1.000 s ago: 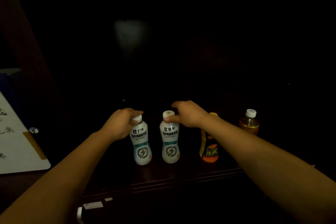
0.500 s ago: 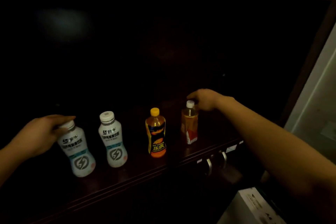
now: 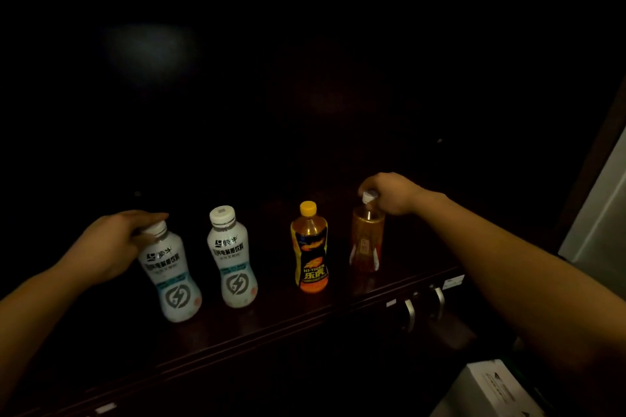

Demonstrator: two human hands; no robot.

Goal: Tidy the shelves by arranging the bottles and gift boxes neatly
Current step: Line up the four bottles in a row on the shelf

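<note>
Surface: a dark, glossy wooden shelf (image 3: pixel 277 318), its front edge running from lower left up to the right.
Room: dim; the back panel (image 3: pixel 305 95) is nearly black, with a faint patch of reflected light at upper left. A pale wall (image 3: pixel 606 223) borders the unit on the right.
Below the shelf: two metal handles (image 3: pixel 423 306) under the front edge; a white box (image 3: pixel 491 389) in the lower right corner.
Row: four bottles stand near the front edge, well apart, long axes vertical, caps up.
Left white bottle (image 3: pixel 171 276): leftmost; label faces the camera; appears to lean left at the top.
Second white bottle (image 3: pixel 232 261): same design, untouched.
Orange bottle (image 3: pixel 310 247): yellow cap, black-and-orange label towards the camera, untouched.
Amber bottle (image 3: pixel 367 237): rightmost, white cap, roughly upright.
Left hand (image 3: pixel 111 244): fingers curled round the cap and neck of the left white bottle.
Right hand (image 3: pixel 393 193): reaches from the right; fingertips pinch the amber bottle's cap.
</note>
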